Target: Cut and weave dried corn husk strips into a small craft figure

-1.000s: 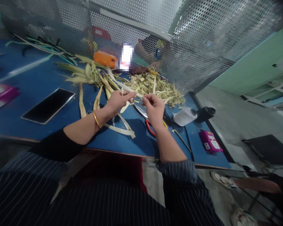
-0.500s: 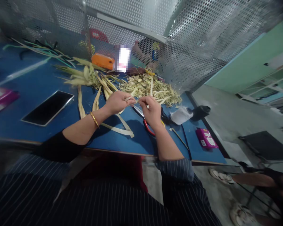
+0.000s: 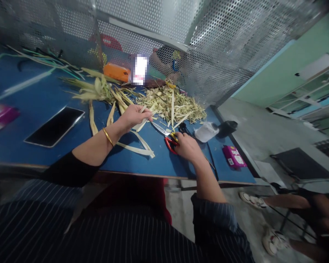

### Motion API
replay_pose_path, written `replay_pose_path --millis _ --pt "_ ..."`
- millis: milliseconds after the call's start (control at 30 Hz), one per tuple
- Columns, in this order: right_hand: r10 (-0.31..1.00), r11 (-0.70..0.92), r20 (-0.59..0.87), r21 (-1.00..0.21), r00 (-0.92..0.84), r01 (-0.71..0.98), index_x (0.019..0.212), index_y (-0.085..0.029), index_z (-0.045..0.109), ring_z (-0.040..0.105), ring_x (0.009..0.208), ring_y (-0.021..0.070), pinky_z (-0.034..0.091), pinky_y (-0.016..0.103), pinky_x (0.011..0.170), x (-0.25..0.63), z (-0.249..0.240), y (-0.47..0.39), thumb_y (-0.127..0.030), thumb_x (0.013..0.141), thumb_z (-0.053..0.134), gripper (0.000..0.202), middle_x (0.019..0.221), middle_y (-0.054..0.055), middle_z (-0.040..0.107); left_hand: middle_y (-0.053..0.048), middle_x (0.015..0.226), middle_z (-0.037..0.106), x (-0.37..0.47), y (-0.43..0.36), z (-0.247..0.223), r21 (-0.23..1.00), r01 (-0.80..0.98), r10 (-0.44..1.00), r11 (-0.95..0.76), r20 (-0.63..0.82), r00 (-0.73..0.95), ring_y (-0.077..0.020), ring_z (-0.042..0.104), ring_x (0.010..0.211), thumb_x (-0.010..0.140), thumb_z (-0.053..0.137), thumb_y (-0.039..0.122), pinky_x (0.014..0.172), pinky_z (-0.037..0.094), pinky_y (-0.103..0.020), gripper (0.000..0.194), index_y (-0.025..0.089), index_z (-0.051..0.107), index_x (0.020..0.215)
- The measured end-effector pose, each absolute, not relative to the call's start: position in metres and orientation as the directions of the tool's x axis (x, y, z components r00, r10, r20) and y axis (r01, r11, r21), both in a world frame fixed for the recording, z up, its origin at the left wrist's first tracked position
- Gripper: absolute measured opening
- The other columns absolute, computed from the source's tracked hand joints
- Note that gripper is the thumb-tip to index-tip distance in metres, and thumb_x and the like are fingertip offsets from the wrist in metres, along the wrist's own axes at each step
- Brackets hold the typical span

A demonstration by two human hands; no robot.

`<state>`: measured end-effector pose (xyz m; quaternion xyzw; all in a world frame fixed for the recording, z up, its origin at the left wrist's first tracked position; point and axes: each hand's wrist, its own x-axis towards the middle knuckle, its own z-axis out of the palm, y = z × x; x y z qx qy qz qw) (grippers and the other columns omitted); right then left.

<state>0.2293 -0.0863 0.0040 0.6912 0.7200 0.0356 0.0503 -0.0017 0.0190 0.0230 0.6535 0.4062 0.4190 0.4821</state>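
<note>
My left hand (image 3: pixel 137 116), with a gold bangle on its wrist, pinches a pale dried leaf strip (image 3: pixel 142 109). Scissors (image 3: pixel 161 129) with red and yellow handles lie on the blue table, blades pointing up and left. Over their handles is my right hand (image 3: pixel 188 146), its fingertips curled at the yellow loop; how firmly it grips them is hidden. Behind both hands spreads a heap of shredded leaf pieces (image 3: pixel 181 106). Long husk strips (image 3: pixel 139 149) hang and lie around my left forearm, and a bundle of leaves (image 3: pixel 98 89) rests further left.
A phone (image 3: pixel 55 127) lies on the blue table (image 3: pixel 142 166) at left. An orange pack (image 3: pixel 116 72) and a lit screen (image 3: pixel 139 69) stand at the perforated divider. To the right are a white roll (image 3: pixel 207 132), a black bottle (image 3: pixel 227 129) and a purple pack (image 3: pixel 234 157). A person's legs show beyond.
My right hand has left the strip near my left hand and moved down and right to the scissors' handles. My left hand keeps its pinch. The view has shifted slightly.
</note>
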Motion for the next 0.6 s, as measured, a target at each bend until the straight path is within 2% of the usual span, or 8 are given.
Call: replay_pose_path --millis 100,167,267,333,367,467,600 --pt "0.999 0.051 -0.009 -0.006 -0.052 0.999 0.142 -0.013 0.042 0.064 0.092 0.0282 0.046 0.034 0.078 0.237 0.0 -0.082 -0.021 0.075 0.056 0.069 0.109 0.017 0.065 0.002 0.052 0.051 -0.002 0.019 0.023 0.973 0.116 0.943 -0.201 0.16 0.29 -0.0055 0.026 0.045 0.074 0.067 0.028 0.045 0.017 -0.023 0.018 0.015 0.073 0.064" --pt "0.998 0.054 0.05 -0.154 -0.047 0.987 0.146 -0.017 0.038 0.064 0.092 0.0264 0.047 0.035 0.08 0.242 -0.006 -0.082 -0.019 0.074 0.054 0.074 0.11 0.014 0.066 0.001 0.054 0.052 -0.002 0.02 0.024 0.971 0.117 0.948 -0.21 0.174 0.265 -0.0054 0.027 0.046 0.074 0.066 0.028 0.045 0.018 -0.023 0.019 0.014 0.073 0.064" --pt "0.992 0.072 0.122 -0.525 -0.009 0.848 0.146 -0.017 0.039 0.062 0.087 0.0211 0.049 0.035 0.081 0.246 -0.019 -0.083 -0.019 0.074 0.054 0.074 0.106 0.01 0.066 0.002 0.051 0.049 -0.002 0.021 0.023 0.976 0.089 0.955 -0.198 0.172 0.24 -0.0054 0.027 0.045 0.075 0.066 0.03 0.045 0.019 -0.023 0.021 0.013 0.073 0.065" --pt "0.993 0.082 0.114 -0.758 0.007 0.647 0.143 -0.016 0.042 0.06 0.081 0.0176 0.049 0.033 0.078 0.246 -0.025 -0.083 -0.025 0.072 0.064 0.075 0.097 0.005 0.064 0.003 0.05 0.047 -0.001 0.023 0.021 0.982 0.055 0.96 -0.182 0.165 0.228 -0.0052 0.026 0.044 0.075 0.066 0.031 0.045 0.018 -0.023 0.021 0.013 0.072 0.065" --pt "0.995 0.078 0.097 -0.833 0.006 0.548 0.141 -0.017 0.043 0.058 0.077 0.0159 0.05 0.032 0.076 0.245 -0.025 -0.083 -0.028 0.069 0.069 0.077 0.092 0.002 0.063 0.003 0.051 0.048 -0.001 0.024 0.02 0.984 0.038 0.962 -0.175 0.162 0.219 -0.005 0.026 0.043 0.075 0.066 0.031 0.044 0.018 -0.023 0.02 0.013 0.072 0.066" --pt "0.997 0.067 0.049 -0.919 -0.057 0.388 0.133 -0.021 0.049 0.053 0.071 0.0117 0.048 0.027 0.071 0.238 -0.019 -0.085 -0.029 0.06 0.08 0.08 0.087 -0.003 0.056 0.001 0.053 0.051 -0.001 0.026 0.018 0.986 0.004 0.968 -0.165 0.161 0.193 -0.0051 0.027 0.043 0.074 0.067 0.032 0.044 0.017 -0.023 0.02 0.013 0.071 0.067" --pt "0.992 0.105 0.069 -0.917 -0.108 0.384 0.125 -0.023 0.054 0.05 0.071 0.0104 0.046 0.025 0.069 0.227 -0.01 -0.086 -0.027 0.056 0.083 0.075 0.088 -0.004 0.055 0.003 0.047 0.045 0.0 0.025 0.02 0.985 0.009 0.97 -0.171 0.166 0.178 -0.0054 0.025 0.042 0.075 0.067 0.034 0.043 0.015 -0.023 0.022 0.014 0.072 0.067"
